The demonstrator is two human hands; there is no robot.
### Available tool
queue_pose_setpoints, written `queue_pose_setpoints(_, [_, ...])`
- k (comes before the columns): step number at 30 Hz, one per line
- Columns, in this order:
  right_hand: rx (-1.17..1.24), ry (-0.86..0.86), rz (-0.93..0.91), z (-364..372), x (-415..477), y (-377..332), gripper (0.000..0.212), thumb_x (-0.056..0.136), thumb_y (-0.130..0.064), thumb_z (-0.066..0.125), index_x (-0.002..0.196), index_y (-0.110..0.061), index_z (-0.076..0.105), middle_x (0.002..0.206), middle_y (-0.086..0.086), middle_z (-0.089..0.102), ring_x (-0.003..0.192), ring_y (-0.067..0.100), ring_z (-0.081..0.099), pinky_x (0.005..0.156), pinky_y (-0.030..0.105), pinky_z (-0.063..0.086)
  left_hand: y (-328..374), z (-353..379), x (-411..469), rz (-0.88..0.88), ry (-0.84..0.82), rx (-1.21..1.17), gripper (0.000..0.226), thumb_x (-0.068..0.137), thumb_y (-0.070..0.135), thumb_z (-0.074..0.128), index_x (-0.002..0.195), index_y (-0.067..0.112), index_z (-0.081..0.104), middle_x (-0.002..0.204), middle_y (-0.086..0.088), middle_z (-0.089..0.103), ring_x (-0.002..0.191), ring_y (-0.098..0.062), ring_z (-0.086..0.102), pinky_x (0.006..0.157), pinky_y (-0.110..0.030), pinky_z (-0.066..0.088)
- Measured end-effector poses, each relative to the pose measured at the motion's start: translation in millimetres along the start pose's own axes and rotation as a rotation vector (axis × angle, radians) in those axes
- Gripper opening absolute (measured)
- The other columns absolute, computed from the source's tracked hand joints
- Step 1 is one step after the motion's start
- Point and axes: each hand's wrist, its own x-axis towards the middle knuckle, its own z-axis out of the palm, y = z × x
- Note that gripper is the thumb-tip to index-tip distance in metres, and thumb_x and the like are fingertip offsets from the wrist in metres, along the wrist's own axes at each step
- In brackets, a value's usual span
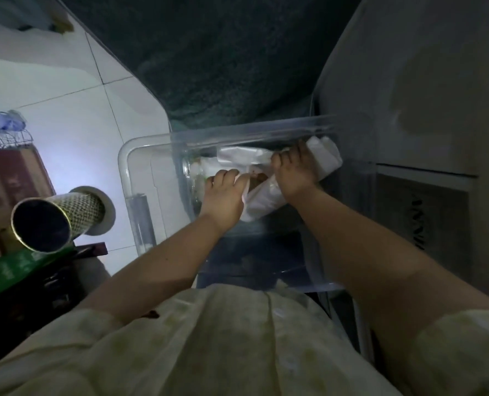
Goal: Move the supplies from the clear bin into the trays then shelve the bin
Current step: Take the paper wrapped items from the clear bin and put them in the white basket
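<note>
A clear plastic bin point(129, 167) sits on the floor in front of me. Both my hands reach down into it. My left hand point(223, 195) presses on white packets point(237, 160) lying on the bin's bottom, with fingers curled over their left end. Over the right end of the same pile, my right hand point(293, 172) grips a white wrapped packet point(327, 157). Something brown shows between the two hands. What lies under my hands is hidden.
A dark green rug point(223, 58) lies beyond the bin. A grey cabinet or appliance point(409, 95) stands at the right. On the left stand a metal mesh cylinder point(57, 218), cardboard boxes point(6, 181), a green box point(12, 267) and a wire basket point(9, 138) on white floor tiles.
</note>
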Motion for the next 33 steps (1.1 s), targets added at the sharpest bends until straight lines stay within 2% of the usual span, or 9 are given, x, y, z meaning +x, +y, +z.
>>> queue_pose_setpoints(3, [-0.008,-0.007,-0.018,5.8,-2.3,0.9,0.052,0.080,-0.018,0.064,0.125,-0.008,0.041,0.128,0.019,0.052,0.118,0.034,0.046,0.109,0.043,0.026,5.5,-5.3,7.8,0.013,0.093,-0.039,0.064,0.075,0.006,0.061,0.136,0.017,0.045,0.135,-0.011,0.047,0.124,-0.033,0.039,0.107,-0.044,0.022])
queue_pose_setpoints(8, [-0.190,-0.177,-0.073,20.4,-11.7,-5.2,0.042,0.093,-0.026,0.049,0.133,-0.012,0.046,0.137,0.013,0.048,0.125,0.032,0.041,0.107,0.043,0.028,27.9,-13.5,47.3,0.157,0.145,-0.053,0.059,0.080,0.002,0.057,0.137,0.011,0.045,0.139,-0.015,0.047,0.130,-0.034,0.038,0.112,-0.042,0.018])
queue_pose_setpoints(11, [-0.195,-0.163,-0.118,40.0,-23.0,-6.9,0.031,0.093,-0.025,0.049,0.122,-0.019,0.060,0.131,0.006,0.055,0.120,0.025,0.047,0.106,0.037,0.031,40.8,-6.6,76.2,0.232,0.044,0.046,0.062,0.081,0.006,0.056,0.141,0.009,0.039,0.141,-0.017,0.044,0.130,-0.034,0.037,0.111,-0.039,0.018])
queue_pose_setpoints(14, [-0.180,0.041,-0.143,45.9,-35.9,0.5,0.019,0.077,-0.027,0.061,0.088,-0.027,0.076,0.101,-0.006,0.071,0.096,0.012,0.063,0.093,0.027,0.047,48.5,7.4,98.7,0.292,-0.039,0.175,0.060,0.084,0.011,0.055,0.142,0.009,0.037,0.127,-0.020,0.053,0.119,-0.036,0.045,0.106,-0.041,0.024])
queue_pose_setpoints(19, [-0.150,0.191,-0.214,62.4,-32.2,15.3,0.007,0.067,-0.027,0.068,0.072,-0.029,0.073,0.076,-0.008,0.072,0.078,0.014,0.066,0.083,0.024,0.050,49.2,15.5,106.5,0.330,0.078,0.167,0.019,0.075,0.008,0.065,0.093,0.002,0.069,0.079,-0.022,0.064,0.078,-0.036,0.061,0.078,-0.039,0.044])
queue_pose_setpoints(25, [0.062,0.290,-0.292,58.3,-47.9,19.5,0.008,0.064,-0.013,0.077,0.067,-0.018,0.071,0.073,0.001,0.070,0.078,0.025,0.065,0.080,0.029,0.048,28.7,8.1,75.2,0.120,-0.008,0.097,0.027,0.084,0.011,0.056,0.112,0.010,0.057,0.114,-0.015,0.058,0.107,-0.032,0.052,0.086,-0.038,0.035])
queue_pose_setpoints(29, [0.191,0.228,-0.293,48.0,-64.2,19.0,0.018,0.091,-0.011,0.051,0.096,-0.011,0.069,0.108,0.012,0.065,0.109,0.030,0.051,0.098,0.036,0.029,13.2,-10.4,34.3,0.018,0.059,0.046,0.031,0.089,0.013,0.053,0.120,0.010,0.054,0.117,-0.015,0.058,0.105,-0.034,0.052,0.081,-0.039,0.038])
queue_pose_setpoints(31, [0.204,0.235,-0.289,32.2,-79.7,18.5,0.013,0.079,-0.011,0.065,0.090,-0.014,0.070,0.099,0.009,0.068,0.100,0.029,0.057,0.092,0.039,0.039,11.4,-24.4,11.5,-0.020,0.099,0.007,0.029,0.089,0.015,0.053,0.117,0.012,0.056,0.114,-0.014,0.059,0.104,-0.034,0.052,0.080,-0.039,0.038])
queue_pose_setpoints(33, [0.237,0.307,-0.303,14.7,-98.8,19.0,0.031,0.048,-0.007,0.082,0.077,-0.015,0.073,0.082,0.006,0.072,0.077,0.028,0.066,0.072,0.035,0.054,13.1,-40.5,-13.5,-0.053,0.151,-0.018,0.025,0.088,0.016,0.056,0.113,0.013,0.059,0.110,-0.013,0.061,0.102,-0.034,0.053,0.080,-0.039,0.039])
